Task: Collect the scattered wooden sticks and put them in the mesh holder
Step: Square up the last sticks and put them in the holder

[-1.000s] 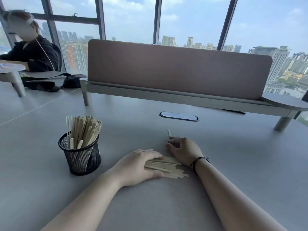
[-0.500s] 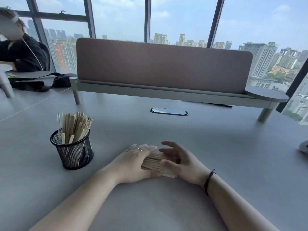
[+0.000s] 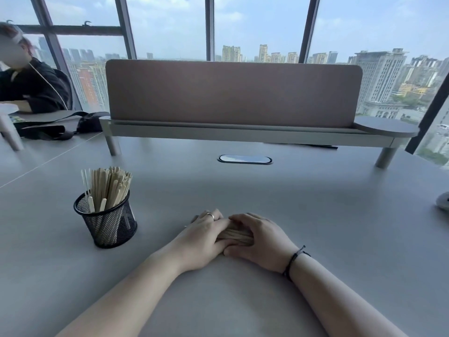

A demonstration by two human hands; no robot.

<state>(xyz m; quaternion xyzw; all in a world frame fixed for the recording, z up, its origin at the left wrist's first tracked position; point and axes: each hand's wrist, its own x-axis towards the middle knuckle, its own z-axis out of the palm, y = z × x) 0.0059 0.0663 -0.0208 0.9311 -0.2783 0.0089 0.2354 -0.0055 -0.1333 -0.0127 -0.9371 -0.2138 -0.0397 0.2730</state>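
Note:
A bundle of pale wooden sticks (image 3: 235, 235) lies on the grey table (image 3: 315, 227) between my two hands. My left hand (image 3: 202, 239), with a ring on one finger, grips the bundle's left end. My right hand (image 3: 262, 239) curls over its right end, fingers on top and thumb underneath. Most of the bundle is hidden by my fingers. The black mesh holder (image 3: 107, 221) stands upright to the left, apart from my hands, with several sticks (image 3: 109, 186) standing in it.
A raised desk shelf with a brown divider panel (image 3: 233, 93) crosses the back of the table. An oval cable port (image 3: 244, 159) sits behind my hands. A white object (image 3: 443, 201) lies at the right edge. A person (image 3: 26, 81) sits at the far left beside a black bag (image 3: 60, 125).
My hands have closed in from both sides, squeezing the loose spread of sticks into one tight bundle. My right hand moved from behind the pile to its right end.

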